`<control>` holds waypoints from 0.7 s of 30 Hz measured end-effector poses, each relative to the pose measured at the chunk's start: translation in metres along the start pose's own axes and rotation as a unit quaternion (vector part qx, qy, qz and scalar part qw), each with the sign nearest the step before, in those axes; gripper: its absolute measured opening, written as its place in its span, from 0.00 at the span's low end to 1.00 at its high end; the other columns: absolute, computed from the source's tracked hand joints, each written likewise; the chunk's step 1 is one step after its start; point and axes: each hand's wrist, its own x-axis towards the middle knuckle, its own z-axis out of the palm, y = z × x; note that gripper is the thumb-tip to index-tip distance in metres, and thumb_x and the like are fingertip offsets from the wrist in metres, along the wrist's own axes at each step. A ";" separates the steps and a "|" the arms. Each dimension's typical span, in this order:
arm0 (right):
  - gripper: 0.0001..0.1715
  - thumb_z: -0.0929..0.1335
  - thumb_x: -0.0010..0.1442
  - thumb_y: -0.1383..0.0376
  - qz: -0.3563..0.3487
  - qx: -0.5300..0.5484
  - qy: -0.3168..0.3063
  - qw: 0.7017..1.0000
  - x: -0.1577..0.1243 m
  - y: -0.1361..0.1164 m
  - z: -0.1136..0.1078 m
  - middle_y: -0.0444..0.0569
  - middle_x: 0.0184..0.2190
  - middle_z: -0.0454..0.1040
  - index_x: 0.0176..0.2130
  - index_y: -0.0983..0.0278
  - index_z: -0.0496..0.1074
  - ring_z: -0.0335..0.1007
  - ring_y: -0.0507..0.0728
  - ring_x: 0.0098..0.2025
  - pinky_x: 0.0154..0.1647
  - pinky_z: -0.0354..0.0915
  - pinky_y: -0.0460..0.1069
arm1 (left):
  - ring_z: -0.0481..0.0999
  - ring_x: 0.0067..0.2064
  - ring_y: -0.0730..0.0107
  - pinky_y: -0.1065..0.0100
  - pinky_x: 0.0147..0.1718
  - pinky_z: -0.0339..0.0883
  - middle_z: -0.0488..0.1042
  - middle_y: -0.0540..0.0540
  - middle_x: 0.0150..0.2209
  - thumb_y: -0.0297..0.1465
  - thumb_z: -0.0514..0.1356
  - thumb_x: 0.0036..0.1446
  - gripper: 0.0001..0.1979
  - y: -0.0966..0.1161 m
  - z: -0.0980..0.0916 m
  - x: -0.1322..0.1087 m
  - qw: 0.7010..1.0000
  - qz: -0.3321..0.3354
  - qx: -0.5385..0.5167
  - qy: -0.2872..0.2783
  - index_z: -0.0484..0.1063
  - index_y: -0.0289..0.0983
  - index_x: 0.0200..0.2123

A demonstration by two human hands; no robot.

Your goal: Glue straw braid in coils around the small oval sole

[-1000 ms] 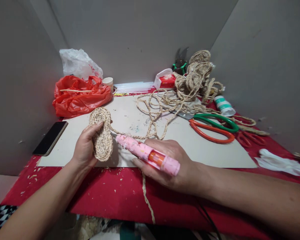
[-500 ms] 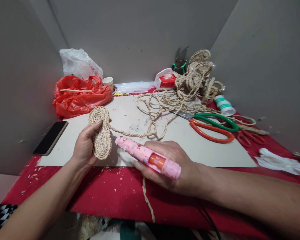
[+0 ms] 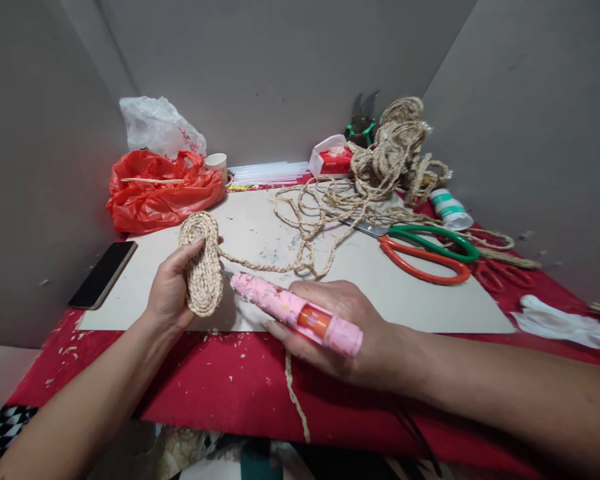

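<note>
My left hand grips a small oval coil of braided straw rope, held on edge above the beige board. My right hand is closed round a pink glue gun, its nozzle pointing left at the coil's right rim, almost touching it. A loose braid runs from the coil toward a pile of straw rope at the back. Another braid end hangs over the table's front edge.
A black phone lies at the left. Red and white plastic bags, a paper cup and a tissue pack stand at the back. Green and orange scissors lie right; a white cloth far right.
The coil has shifted slightly up and left in my left hand, and the glue gun's nozzle has stayed close to its rim. Otherwise nothing has moved.
</note>
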 end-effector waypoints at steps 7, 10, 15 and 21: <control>0.18 0.63 0.63 0.63 -0.027 -0.039 0.014 0.999 0.002 -0.003 0.000 0.43 0.18 0.65 0.25 0.69 0.70 0.59 0.48 0.19 0.20 0.54 0.45 | 0.73 0.21 0.74 0.74 0.20 0.69 0.76 0.47 0.23 0.27 0.60 0.49 0.07 0.000 -0.003 0.002 1.000 0.010 -0.001 -0.005 0.76 0.30 0.32; 0.18 0.63 0.63 0.63 -0.034 -0.048 0.014 0.998 0.003 -0.004 -0.001 0.43 0.18 0.65 0.24 0.68 0.70 0.59 0.48 0.19 0.20 0.53 0.45 | 0.73 0.21 0.74 0.74 0.21 0.70 0.76 0.47 0.24 0.28 0.61 0.49 0.07 0.000 -0.003 0.003 1.000 0.016 0.006 0.000 0.76 0.31 0.32; 0.18 0.63 0.64 0.63 -0.031 -0.025 -0.003 0.999 0.004 -0.006 -0.002 0.43 0.18 0.65 0.24 0.67 0.68 0.59 0.48 0.19 0.21 0.54 0.45 | 0.72 0.21 0.74 0.74 0.21 0.69 0.76 0.47 0.24 0.28 0.61 0.48 0.08 0.001 -0.002 0.002 1.000 0.025 0.017 0.010 0.75 0.31 0.33; 0.17 0.62 0.64 0.63 -0.031 0.002 -0.008 0.999 0.004 -0.008 -0.003 0.42 0.18 0.64 0.24 0.65 0.65 0.58 0.47 0.19 0.22 0.53 0.44 | 0.71 0.20 0.74 0.75 0.16 0.65 0.73 0.48 0.21 0.30 0.60 0.49 0.09 0.003 -0.001 0.000 0.999 0.014 0.033 0.004 0.74 0.30 0.33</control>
